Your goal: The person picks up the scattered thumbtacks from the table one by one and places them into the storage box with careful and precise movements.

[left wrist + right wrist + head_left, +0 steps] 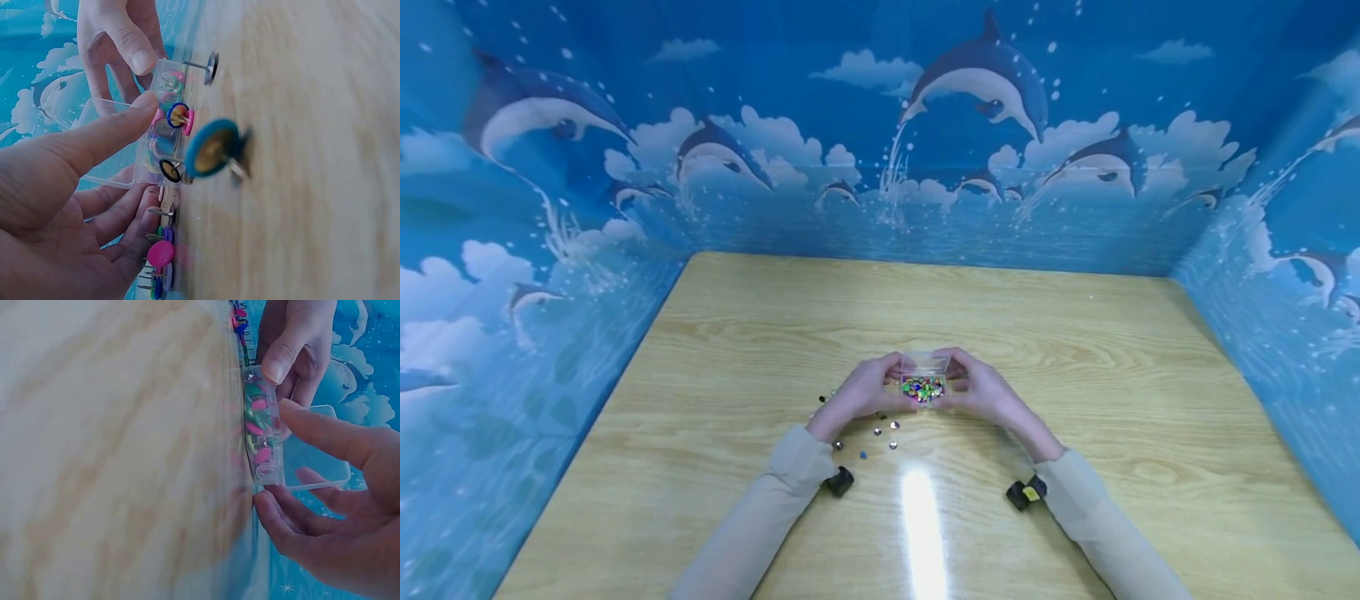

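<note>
A small clear plastic box [273, 477] sits on the table with its hinged lid [925, 363] raised at the back. Colourful thumbtacks [922, 389] fill it. My left hand [871, 387] holds the box's left end, with the thumb at the front and the fingers farther back. At the opposite end, my right hand [987, 392] grips it in the same way. Loose tacks lie around my left hand, among them a teal tack [212, 149] and a pink tack [161, 254] in the left wrist view.
Several silvery tacks [877, 432] and a blue tack [863, 455] are scattered on the wooden table [760, 333], in front of and left of the box. Blue dolphin-print curtains [880, 225] stand along the table's back and sides.
</note>
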`<state>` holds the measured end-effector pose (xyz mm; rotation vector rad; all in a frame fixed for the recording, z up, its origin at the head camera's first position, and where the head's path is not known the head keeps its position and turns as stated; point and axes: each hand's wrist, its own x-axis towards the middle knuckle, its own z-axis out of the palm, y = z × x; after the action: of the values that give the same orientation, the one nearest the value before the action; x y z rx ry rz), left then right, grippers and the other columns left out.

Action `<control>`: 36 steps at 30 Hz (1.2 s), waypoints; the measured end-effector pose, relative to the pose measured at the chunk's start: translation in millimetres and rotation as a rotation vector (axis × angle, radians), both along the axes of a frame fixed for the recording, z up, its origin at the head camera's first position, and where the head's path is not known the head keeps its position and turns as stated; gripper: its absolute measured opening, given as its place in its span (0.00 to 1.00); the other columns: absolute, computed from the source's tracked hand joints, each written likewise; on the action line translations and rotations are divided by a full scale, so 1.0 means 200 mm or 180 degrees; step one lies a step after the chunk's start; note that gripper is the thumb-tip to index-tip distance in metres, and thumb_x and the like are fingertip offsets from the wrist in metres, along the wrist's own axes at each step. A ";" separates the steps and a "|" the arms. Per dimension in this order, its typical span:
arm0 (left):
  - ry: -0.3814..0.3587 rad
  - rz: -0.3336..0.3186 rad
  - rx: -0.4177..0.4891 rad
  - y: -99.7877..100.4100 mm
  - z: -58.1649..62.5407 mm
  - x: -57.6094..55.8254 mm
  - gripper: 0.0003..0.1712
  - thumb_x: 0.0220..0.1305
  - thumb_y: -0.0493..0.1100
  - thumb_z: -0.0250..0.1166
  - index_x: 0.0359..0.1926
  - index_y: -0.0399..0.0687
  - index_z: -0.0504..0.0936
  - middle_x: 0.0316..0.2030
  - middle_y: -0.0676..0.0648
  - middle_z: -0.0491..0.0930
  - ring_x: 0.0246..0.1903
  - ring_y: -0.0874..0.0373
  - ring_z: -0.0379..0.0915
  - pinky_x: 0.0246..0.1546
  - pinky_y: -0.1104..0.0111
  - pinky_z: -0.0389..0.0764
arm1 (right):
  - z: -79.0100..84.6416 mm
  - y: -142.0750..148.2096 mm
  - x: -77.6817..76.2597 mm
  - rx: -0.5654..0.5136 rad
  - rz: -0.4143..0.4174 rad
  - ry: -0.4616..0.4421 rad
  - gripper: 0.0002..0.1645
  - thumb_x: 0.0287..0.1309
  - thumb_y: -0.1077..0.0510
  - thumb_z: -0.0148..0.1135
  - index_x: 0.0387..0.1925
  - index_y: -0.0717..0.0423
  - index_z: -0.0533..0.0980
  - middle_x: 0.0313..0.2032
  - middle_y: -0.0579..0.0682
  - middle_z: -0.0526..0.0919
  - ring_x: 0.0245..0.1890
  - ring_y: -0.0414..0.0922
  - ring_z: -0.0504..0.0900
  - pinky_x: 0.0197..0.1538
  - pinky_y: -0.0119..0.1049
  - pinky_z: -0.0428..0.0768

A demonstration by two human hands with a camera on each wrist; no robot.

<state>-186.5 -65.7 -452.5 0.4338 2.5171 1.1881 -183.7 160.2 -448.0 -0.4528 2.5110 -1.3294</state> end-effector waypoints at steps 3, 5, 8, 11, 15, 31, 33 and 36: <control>-0.0007 0.0003 0.0000 0.00 0.00 0.00 0.36 0.52 0.47 0.80 0.62 0.51 0.77 0.56 0.44 0.81 0.54 0.48 0.76 0.57 0.54 0.79 | -0.01 -0.01 -0.02 0.0050 0.0081 -0.0070 0.47 0.47 0.64 0.78 0.69 0.58 0.67 0.55 0.64 0.77 0.56 0.60 0.78 0.60 0.49 0.81; -0.0010 0.0001 0.0000 0.00 0.00 0.00 0.36 0.52 0.47 0.80 0.62 0.51 0.76 0.56 0.43 0.81 0.54 0.47 0.76 0.57 0.53 0.79 | -0.02 -0.02 -0.03 0.0069 0.0078 -0.0125 0.47 0.47 0.64 0.79 0.68 0.58 0.67 0.54 0.63 0.78 0.55 0.59 0.79 0.59 0.49 0.81; -0.0015 0.0002 -0.0018 0.00 0.01 0.00 0.37 0.52 0.48 0.80 0.62 0.51 0.76 0.56 0.43 0.80 0.55 0.46 0.76 0.58 0.52 0.79 | -0.02 -0.02 -0.03 0.0113 0.0028 -0.0183 0.46 0.46 0.63 0.79 0.68 0.58 0.68 0.53 0.62 0.79 0.55 0.59 0.79 0.59 0.49 0.81; -0.0031 0.0015 -0.0033 0.01 0.01 0.00 0.37 0.52 0.47 0.80 0.62 0.51 0.76 0.57 0.43 0.80 0.56 0.46 0.76 0.59 0.52 0.78 | -0.01 -0.02 -0.03 0.0145 -0.0019 -0.0217 0.45 0.46 0.63 0.79 0.67 0.59 0.69 0.52 0.61 0.79 0.54 0.58 0.80 0.58 0.49 0.82; -0.0004 0.0001 -0.0063 0.02 0.01 0.00 0.37 0.52 0.46 0.79 0.62 0.50 0.76 0.56 0.44 0.81 0.55 0.48 0.76 0.58 0.54 0.79 | 0.00 -0.03 -0.02 0.0140 -0.0075 -0.0287 0.45 0.45 0.64 0.79 0.65 0.59 0.70 0.52 0.61 0.80 0.52 0.57 0.81 0.56 0.48 0.83; 0.0214 0.0026 -0.0068 -0.01 0.07 0.01 0.40 0.52 0.46 0.80 0.65 0.47 0.74 0.58 0.43 0.81 0.58 0.47 0.77 0.63 0.50 0.75 | 0.01 -0.04 0.00 0.0191 -0.0252 -0.0378 0.48 0.43 0.64 0.80 0.67 0.58 0.69 0.51 0.60 0.80 0.50 0.56 0.82 0.54 0.46 0.84; 0.0244 0.0109 -0.0047 -0.06 0.09 0.01 0.40 0.54 0.45 0.78 0.67 0.47 0.74 0.59 0.43 0.81 0.59 0.47 0.76 0.64 0.51 0.74 | 0.01 -0.04 0.00 0.0236 -0.0237 -0.0337 0.47 0.43 0.63 0.81 0.67 0.58 0.70 0.51 0.60 0.79 0.50 0.55 0.81 0.54 0.46 0.84; 0.0337 0.0228 -0.0093 -0.15 0.15 0.00 0.35 0.60 0.46 0.74 0.66 0.47 0.74 0.60 0.43 0.80 0.60 0.47 0.75 0.65 0.52 0.74 | 0.02 -0.05 -0.01 0.0269 -0.0257 -0.0329 0.47 0.42 0.63 0.81 0.66 0.57 0.70 0.50 0.59 0.79 0.49 0.54 0.81 0.54 0.46 0.84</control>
<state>-187.1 -95.5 -423.3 0.4124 2.6575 1.1819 -185.1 150.1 -445.0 -0.2605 2.5122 -1.2355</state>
